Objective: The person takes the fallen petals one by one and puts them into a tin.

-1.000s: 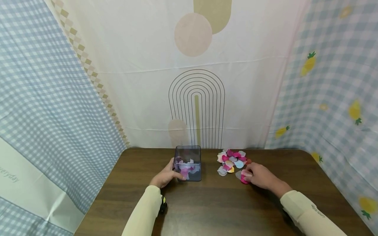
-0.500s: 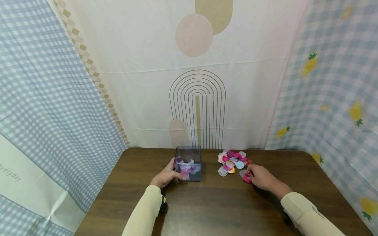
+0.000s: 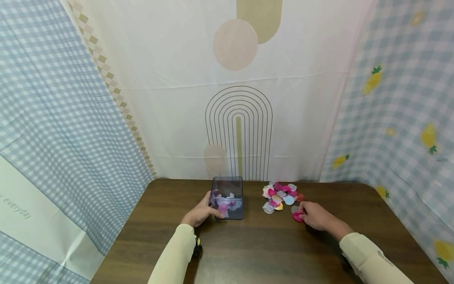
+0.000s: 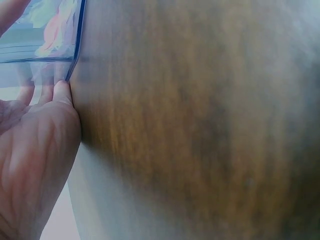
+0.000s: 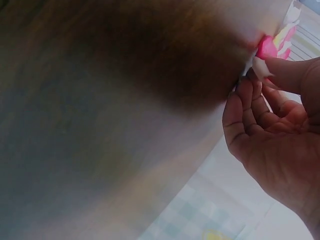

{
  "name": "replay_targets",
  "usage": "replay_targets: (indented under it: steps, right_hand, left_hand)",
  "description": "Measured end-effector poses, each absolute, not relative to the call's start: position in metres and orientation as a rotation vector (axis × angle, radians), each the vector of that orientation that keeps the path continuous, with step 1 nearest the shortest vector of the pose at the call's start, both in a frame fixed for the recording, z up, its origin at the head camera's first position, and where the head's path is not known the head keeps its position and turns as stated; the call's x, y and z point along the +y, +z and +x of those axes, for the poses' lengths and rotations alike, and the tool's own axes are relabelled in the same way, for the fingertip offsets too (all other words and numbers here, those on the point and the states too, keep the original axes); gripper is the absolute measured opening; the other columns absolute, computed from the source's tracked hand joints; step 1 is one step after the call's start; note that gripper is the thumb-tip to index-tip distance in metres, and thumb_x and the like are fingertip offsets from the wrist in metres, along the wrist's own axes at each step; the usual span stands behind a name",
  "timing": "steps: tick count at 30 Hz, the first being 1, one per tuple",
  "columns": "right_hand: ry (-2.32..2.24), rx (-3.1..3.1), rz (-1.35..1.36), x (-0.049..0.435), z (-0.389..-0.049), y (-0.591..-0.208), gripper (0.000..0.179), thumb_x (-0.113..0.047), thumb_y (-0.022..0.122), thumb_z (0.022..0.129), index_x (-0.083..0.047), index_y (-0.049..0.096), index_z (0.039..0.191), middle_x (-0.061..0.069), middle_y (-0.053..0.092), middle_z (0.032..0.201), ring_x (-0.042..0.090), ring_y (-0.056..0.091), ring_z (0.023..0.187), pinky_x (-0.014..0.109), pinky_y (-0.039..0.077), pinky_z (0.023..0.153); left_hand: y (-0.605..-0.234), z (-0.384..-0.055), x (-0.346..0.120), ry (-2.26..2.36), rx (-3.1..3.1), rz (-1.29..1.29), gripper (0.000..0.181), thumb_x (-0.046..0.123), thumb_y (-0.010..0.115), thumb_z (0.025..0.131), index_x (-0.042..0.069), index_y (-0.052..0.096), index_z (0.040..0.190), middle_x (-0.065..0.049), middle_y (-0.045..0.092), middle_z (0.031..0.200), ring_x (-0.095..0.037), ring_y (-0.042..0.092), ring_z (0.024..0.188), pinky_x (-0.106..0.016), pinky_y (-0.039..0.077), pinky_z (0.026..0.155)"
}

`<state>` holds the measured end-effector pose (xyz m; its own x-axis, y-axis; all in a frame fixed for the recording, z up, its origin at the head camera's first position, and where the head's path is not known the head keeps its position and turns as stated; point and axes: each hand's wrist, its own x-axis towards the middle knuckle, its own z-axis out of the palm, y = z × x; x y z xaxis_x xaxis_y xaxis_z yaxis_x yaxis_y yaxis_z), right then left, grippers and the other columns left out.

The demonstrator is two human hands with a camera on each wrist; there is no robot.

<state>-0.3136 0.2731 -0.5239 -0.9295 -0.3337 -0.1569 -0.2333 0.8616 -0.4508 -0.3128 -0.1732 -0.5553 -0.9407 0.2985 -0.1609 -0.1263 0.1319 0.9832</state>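
My left hand (image 3: 200,212) grips the left side of a see-through, dark-tinted plastic box (image 3: 235,214), thumb at the front and fingers round the side. White, pink and lilac artificial petals (image 3: 223,206) lie inside it. In the left wrist view, the palm (image 4: 37,160) is against the box's lower edge. To the right, my right hand (image 3: 316,216) pinches at a bright pink petal (image 3: 297,216) low over the table, with a pale petal (image 3: 294,210) beside it. The right wrist view shows thumb and fingertips together around a whitish petal (image 5: 261,69), a pink petal (image 5: 267,47) just beyond.
A loose pile of mixed petals (image 3: 278,194) lies between the box and my right hand, including a light blue petal (image 3: 289,200) and an orange-red petal (image 3: 300,197). The brown wooden table (image 3: 248,248) ends at a patterned cloth backdrop (image 3: 177,130).
The right fingers have closed in on the petals, and the light pink one seen a second ago no longer shows. The left hand keeps its grip on the box.
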Motion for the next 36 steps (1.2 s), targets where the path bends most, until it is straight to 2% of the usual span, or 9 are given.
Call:
replay_targets:
  steps: [4, 17, 24, 32, 36]
  right_hand:
    - [-0.667, 2.81, -0.43, 0.276, -0.313, -0.523, 0.015, -0.011, 0.071, 0.1, -0.01, 0.057, 0.092, 0.004, 0.054, 0.08, 0.02, 0.051, 0.075, 0.033, 0.042, 0.069]
    - [-0.764, 2.884, -0.461, 0.274, -0.306, -0.526, 0.008, -0.009, 0.068, 0.102, -0.011, 0.06, 0.101, 0.003, 0.057, 0.083, 0.017, 0.051, 0.075, 0.033, 0.044, 0.068]
    - [-0.838, 2.959, -0.542, 0.267, -0.3, -0.523, 0.009, -0.008, 0.068, 0.101, -0.012, 0.06, 0.098, 0.0, 0.058, 0.083, 0.015, 0.051, 0.076, 0.03, 0.043, 0.07]
    - [-0.942, 3.067, -0.678, 0.239, -0.295, -0.506, 0.015, -0.006, 0.071, 0.099, -0.014, 0.06, 0.094, -0.003, 0.057, 0.081, 0.011, 0.049, 0.073, 0.025, 0.043, 0.066]
    - [-1.024, 3.09, -0.819, 0.215, -0.291, -0.49, 0.016, -0.005, 0.073, 0.098, -0.014, 0.061, 0.093, -0.004, 0.058, 0.081, 0.009, 0.049, 0.075, 0.025, 0.044, 0.069]
  left_hand:
    - [-0.556, -0.313, -0.173, 1.885, 2.082, 0.152, 0.103, -0.001, 0.088, 0.072, 0.013, 0.032, 0.157, -0.015, 0.052, 0.152, -0.023, 0.06, 0.124, -0.045, 0.038, 0.121]
    - [-0.556, -0.312, -0.173, 1.89, 2.087, 0.161, 0.103, -0.003, 0.087, 0.072, 0.012, 0.031, 0.157, -0.016, 0.051, 0.154, -0.024, 0.059, 0.127, -0.049, 0.035, 0.124]
    - [-0.553, -0.311, -0.172, 1.876, 2.094, 0.174, 0.104, -0.002, 0.087, 0.072, 0.012, 0.029, 0.158, -0.017, 0.051, 0.153, -0.025, 0.057, 0.13, -0.05, 0.035, 0.124]
    - [-0.554, -0.311, -0.172, 1.88, 2.1, 0.167, 0.105, -0.002, 0.087, 0.072, 0.012, 0.029, 0.158, -0.017, 0.05, 0.154, -0.027, 0.055, 0.133, -0.054, 0.032, 0.127]
    - [-0.555, -0.312, -0.172, 1.896, 2.091, 0.152, 0.103, -0.001, 0.087, 0.072, 0.012, 0.031, 0.157, -0.015, 0.051, 0.154, -0.025, 0.056, 0.13, -0.05, 0.033, 0.126]
